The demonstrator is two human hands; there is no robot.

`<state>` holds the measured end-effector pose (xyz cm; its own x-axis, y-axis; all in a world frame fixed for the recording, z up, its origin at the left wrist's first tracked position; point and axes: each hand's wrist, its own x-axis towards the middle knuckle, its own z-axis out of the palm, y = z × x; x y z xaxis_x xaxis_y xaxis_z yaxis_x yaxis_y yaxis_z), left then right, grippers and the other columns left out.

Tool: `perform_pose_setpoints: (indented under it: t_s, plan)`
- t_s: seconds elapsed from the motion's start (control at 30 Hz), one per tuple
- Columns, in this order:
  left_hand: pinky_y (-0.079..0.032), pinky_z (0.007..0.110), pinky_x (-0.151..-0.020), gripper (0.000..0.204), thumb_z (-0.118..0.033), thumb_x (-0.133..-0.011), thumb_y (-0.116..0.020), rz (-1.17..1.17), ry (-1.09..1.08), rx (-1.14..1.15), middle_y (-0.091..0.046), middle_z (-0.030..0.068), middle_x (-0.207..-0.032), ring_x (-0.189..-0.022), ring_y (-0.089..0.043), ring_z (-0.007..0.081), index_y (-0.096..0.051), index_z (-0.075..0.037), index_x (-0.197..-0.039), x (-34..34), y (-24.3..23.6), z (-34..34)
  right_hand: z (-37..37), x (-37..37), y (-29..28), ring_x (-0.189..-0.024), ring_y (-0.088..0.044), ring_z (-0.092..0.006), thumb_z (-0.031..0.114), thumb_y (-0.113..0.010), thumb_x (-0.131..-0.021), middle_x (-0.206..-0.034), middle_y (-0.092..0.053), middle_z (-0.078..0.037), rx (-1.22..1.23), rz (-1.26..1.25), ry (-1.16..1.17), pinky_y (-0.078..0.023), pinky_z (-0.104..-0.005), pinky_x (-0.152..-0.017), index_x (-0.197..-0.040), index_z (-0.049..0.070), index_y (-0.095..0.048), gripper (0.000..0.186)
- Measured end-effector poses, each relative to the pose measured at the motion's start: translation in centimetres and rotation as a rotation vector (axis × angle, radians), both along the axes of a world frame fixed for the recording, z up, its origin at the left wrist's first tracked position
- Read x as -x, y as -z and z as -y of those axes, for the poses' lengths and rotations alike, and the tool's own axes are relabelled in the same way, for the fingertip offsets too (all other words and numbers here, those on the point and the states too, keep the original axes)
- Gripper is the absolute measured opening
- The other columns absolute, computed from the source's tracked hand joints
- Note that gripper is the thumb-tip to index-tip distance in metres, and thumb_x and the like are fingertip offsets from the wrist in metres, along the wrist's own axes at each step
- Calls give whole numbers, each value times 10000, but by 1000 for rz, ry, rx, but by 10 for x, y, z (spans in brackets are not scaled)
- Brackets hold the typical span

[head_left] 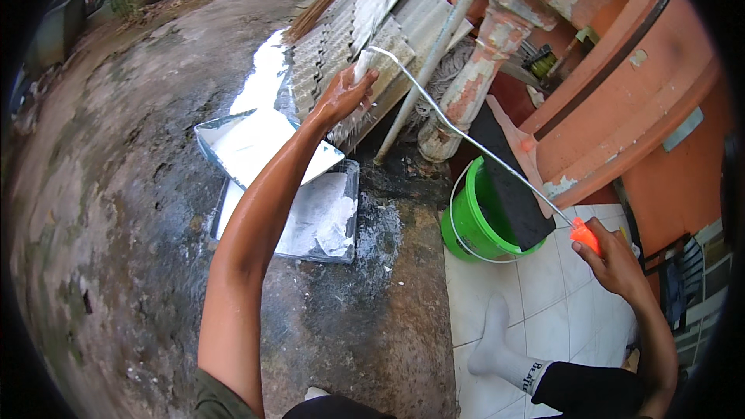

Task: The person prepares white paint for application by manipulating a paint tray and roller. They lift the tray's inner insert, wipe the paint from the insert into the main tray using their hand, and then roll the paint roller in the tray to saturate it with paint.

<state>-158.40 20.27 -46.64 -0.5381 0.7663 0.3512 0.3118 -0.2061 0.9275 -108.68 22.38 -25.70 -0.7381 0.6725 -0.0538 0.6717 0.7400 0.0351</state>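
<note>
The right hand point(613, 260)'s fingers grip a paint roller's orange handle point(586, 237); its wire frame point(466, 136) reaches over a green bucket point(466, 219). Past a paint-coated tray point(351, 244) with another tray point(324, 161) slanted on top, the left hand point(343, 98)'s fingers clasp the white roller sleeve point(362, 67), before corrugated sheets point(330, 37).

Daylight falls on stained grey concrete point(116, 202), which meets white floor tiles point(543, 279); a peeling orange post point(475, 77) stands near an orange wall point(666, 198).
</note>
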Motion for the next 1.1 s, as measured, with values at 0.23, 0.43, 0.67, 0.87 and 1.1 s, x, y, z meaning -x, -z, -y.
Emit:
perform_pose_setpoints:
  t_s: [0.23, 0.43, 0.67, 0.87, 1.1]
  plan:
    - [-462, 415, -577, 566, -514, -958, -566, -158, -287, 50, -568, 119, -610, -531, -541, 209, -613, 22, -783, 11, -29, -2, -9, 5, -20, -563, -526, -318, 325, -599, -983, -628, -547, -167, 35, 63, 6, -425, -443, -596, -1093, 22, -542, 328]
    - [-351, 319, -488, 637, -652, -959, -476, -78, -254, 166, -458, -12, -592, -519, -421, 101, -613, -50, -803, 23, -11, 62, -25, 32, -20, -569, -526, -176, 263, -606, -970, -623, -525, -54, 487, 10, 116, -420, -350, -571, -944, 29, -546, 243]
    - [-568, 333, -713, 548, -555, -1036, -391, 225, 3, -102, -613, 80, -923, -816, -646, 176, -483, -61, -1255, 75, -27, 233, -52, 111, 18, -807, -595, -347, 300, -606, -970, -860, -615, -179, 226, -2, -366, -453, -404, -742, -1070, -20, -579, 336]
    - [-498, 302, -626, 559, -607, -990, -477, 131, -357, -23, -547, 33, -798, -682, -566, 132, -523, -71, -1142, 95, -60, 368, -52, 208, 53, -1025, -566, -436, 342, -604, -971, -1138, -630, -254, -138, -56, -674, -426, -478, -916, -1382, 7, -493, 542]
    - [-236, 310, -388, 495, -518, -1023, -474, 269, -774, -200, -356, -14, -504, -391, -313, 121, -441, -140, -705, 88, -51, 451, 0, 267, 61, -951, -561, -422, 320, -611, -967, -1024, -630, -242, -115, -84, -816, -431, -489, -828, -1371, 47, -485, 503]
